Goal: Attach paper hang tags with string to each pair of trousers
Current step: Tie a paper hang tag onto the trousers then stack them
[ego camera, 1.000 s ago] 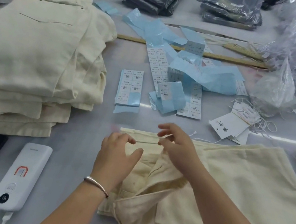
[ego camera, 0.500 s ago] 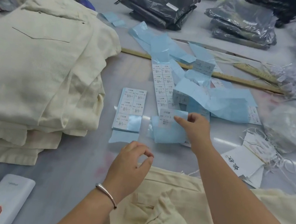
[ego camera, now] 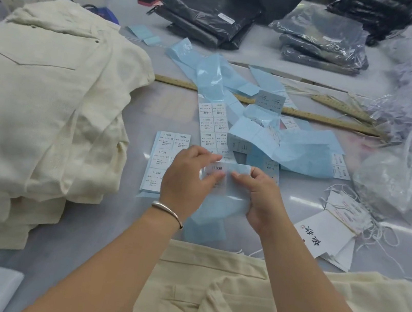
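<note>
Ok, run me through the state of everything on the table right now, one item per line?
Left hand: pinching the label strip.
Right hand: pinching the same strip.
Label strip: lifted off the table, "1103#" sticker showing.
Trousers nearest: lying flat, no tag visible.
Trouser stack: folded, piled at left.
Hang tags: loose pile with strings, untouched.
Sticker sheet: flat on table.

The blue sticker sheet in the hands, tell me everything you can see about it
The blue sticker sheet is a thin, pale blue, slightly see-through strip of backing paper carrying a white label printed 1103# near its top edge. It is held up above the grey table, roughly upright, its lower part hanging slack and creased. The left hand pinches the label's left side and the right hand pinches the sheet's right side. Smaller print is unreadable.
</note>
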The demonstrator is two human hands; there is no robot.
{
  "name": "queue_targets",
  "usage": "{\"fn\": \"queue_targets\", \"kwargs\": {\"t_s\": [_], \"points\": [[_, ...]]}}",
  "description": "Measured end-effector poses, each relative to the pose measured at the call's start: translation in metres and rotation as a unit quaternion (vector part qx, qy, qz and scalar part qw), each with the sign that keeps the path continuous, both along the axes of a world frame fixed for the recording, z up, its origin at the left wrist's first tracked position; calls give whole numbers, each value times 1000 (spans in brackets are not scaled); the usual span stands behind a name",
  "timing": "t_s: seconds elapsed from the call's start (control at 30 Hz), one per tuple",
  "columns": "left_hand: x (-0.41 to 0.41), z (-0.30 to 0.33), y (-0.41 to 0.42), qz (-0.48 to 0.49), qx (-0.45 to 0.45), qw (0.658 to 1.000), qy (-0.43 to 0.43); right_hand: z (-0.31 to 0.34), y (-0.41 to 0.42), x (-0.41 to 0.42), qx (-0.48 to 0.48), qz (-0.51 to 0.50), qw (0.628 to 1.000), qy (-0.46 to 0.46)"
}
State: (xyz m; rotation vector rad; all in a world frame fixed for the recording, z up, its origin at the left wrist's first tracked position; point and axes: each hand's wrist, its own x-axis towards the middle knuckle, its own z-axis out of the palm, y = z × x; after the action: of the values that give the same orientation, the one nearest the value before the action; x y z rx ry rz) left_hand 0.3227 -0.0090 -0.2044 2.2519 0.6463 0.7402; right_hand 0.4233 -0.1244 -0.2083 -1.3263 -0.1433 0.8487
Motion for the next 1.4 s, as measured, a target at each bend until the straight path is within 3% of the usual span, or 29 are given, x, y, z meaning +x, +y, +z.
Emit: {"fn": "queue_targets", "kwargs": {"t_s": [0.5, 0.93, 1.13, 1.27, 1.33, 1.4], "points": [[-9, 1, 3, -48, 207, 977, -23, 6, 21, -2, -97, -58, 993, 30], [-5, 10, -3, -57, 217, 974, -13, 2, 28, -4, -115, -154, 981, 41], [-28, 23, -6, -108, 168, 980, 18, -10, 27, -6, -114, -189, 975, 25], [-55, 47, -5, -81, 123, 988, -35, -14, 28, 4, -140, -284, 947, -60], [-68, 60, -3, -58, 108, 991, -63, -12, 26, 8, -121, -253, 957, -69], [-81, 69, -1, -34, 87, 993, -76, -8, 23, 6, -137, -126, 980, -69]]}}
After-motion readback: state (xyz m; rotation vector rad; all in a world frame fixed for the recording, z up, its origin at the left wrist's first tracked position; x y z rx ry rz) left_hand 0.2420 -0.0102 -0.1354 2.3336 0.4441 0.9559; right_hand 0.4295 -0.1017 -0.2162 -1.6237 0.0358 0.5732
